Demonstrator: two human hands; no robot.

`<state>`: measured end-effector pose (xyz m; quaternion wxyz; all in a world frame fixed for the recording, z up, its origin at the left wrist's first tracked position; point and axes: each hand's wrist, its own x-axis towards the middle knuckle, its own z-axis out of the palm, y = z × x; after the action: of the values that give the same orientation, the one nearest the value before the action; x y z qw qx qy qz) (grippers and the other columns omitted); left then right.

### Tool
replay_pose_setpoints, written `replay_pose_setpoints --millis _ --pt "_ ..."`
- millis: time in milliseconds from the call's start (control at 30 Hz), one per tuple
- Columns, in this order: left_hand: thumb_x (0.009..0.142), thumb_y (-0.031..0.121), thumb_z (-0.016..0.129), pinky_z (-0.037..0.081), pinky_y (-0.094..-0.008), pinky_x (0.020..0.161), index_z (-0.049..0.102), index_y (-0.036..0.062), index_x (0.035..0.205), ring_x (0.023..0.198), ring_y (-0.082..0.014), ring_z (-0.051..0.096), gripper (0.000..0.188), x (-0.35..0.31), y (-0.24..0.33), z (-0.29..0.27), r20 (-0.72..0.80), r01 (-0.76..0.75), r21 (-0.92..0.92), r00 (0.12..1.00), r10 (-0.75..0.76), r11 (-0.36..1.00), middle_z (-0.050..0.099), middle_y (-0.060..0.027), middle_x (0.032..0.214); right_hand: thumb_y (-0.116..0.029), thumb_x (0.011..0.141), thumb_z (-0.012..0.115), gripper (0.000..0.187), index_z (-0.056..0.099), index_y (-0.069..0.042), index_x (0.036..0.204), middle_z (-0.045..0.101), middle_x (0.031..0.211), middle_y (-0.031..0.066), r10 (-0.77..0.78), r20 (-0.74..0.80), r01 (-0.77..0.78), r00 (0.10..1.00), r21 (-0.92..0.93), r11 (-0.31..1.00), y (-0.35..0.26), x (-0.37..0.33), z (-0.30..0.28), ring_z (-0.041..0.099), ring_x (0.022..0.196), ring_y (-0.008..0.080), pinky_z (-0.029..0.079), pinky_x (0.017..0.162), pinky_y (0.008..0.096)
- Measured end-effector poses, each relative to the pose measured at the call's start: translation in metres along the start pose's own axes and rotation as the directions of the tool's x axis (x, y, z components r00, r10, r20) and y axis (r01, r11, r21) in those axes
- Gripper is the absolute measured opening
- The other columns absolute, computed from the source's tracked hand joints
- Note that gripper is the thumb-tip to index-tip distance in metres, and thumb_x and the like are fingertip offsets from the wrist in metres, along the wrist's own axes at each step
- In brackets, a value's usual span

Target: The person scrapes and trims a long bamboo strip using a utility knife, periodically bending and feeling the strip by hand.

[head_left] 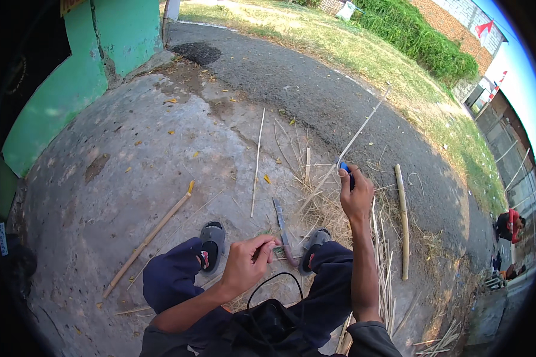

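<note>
My right hand [357, 193] is raised ahead on the right, fingers wrapped round a small blue-handled tool [345, 167]; its kind is hard to make out. A long pale bamboo strip [365, 124] runs past the tool, one part slanting up and away, another down toward the shavings. Lower and nearer my body, my left hand [248, 263] is closed, thumb against the fingers; whatever it may hold is hidden. On the concrete between my feet lies a long knife [280, 219] with a curved brownish handle, just beyond my left hand.
Bamboo shavings [324, 205] and split strips [385, 271] lie at the right, beside a bamboo piece [404, 223]. A bamboo stick [149, 244] lies left, a thin strip [258, 163] ahead. A green wall [59, 110] stands left; a person [509, 226] is far right.
</note>
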<state>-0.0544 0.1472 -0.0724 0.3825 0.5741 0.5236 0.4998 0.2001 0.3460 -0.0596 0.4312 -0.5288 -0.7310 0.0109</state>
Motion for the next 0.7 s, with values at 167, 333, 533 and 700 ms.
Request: replay_pose_setpoints --millis 167,333,533,700 --pt "0.105 0.004 0.064 0.045 -0.0281 0.052 0.077 -0.0011 0.11 0.057 -0.0071 0.061 0.015 -0.026 0.004 -0.011 0.032 0.06 0.058 0.998 -0.062 0.997 0.067 -0.0065 0.066 -0.037 0.106 0.067 0.03 0.071 -0.007 0.105 0.067 0.072 0.0197 0.047 -0.076 -0.049 0.996 -0.035 0.998 0.041 0.018 -0.003 0.068 0.067 0.0411 0.047 0.062 0.0485" --pt "0.106 0.003 0.062 0.042 -0.0232 0.053 0.077 -0.0043 0.109 0.06 -0.004 0.057 0.017 -0.076 0.008 -0.03 0.061 0.143 0.117 0.987 -0.151 0.983 0.067 -0.0031 0.068 -0.046 0.106 0.061 0.042 0.074 -0.007 0.108 0.072 0.083 0.0231 0.247 -0.067 -0.254 0.967 -0.122 0.96 0.095 0.032 0.006 0.071 0.081 0.0471 0.052 0.07 0.054" --pt "0.104 0.002 0.063 0.047 -0.0242 0.054 0.077 -0.0027 0.107 0.06 -0.0061 0.063 0.016 -0.165 0.0 -0.08 -0.018 0.278 0.219 0.96 -0.281 0.935 0.068 -0.0047 0.067 -0.051 0.104 0.058 0.054 0.078 -0.002 0.113 0.076 0.103 0.0289 0.566 -0.073 -0.569 0.821 -0.169 0.805 0.23 -0.003 0.028 0.072 0.104 0.049 0.054 0.089 0.0561" --pt "0.105 0.006 0.062 0.043 -0.025 0.052 0.076 -0.0026 0.103 0.061 -0.0052 0.061 0.017 -0.173 -0.008 -0.128 -0.142 0.371 0.309 0.928 -0.343 0.875 0.069 -0.0035 0.069 -0.062 0.099 0.064 0.067 0.079 0.003 0.101 0.077 0.087 0.0196 0.816 0.252 -0.694 0.52 -0.433 0.576 0.351 -0.062 0.012 0.073 0.078 0.0329 0.055 0.071 0.0458"
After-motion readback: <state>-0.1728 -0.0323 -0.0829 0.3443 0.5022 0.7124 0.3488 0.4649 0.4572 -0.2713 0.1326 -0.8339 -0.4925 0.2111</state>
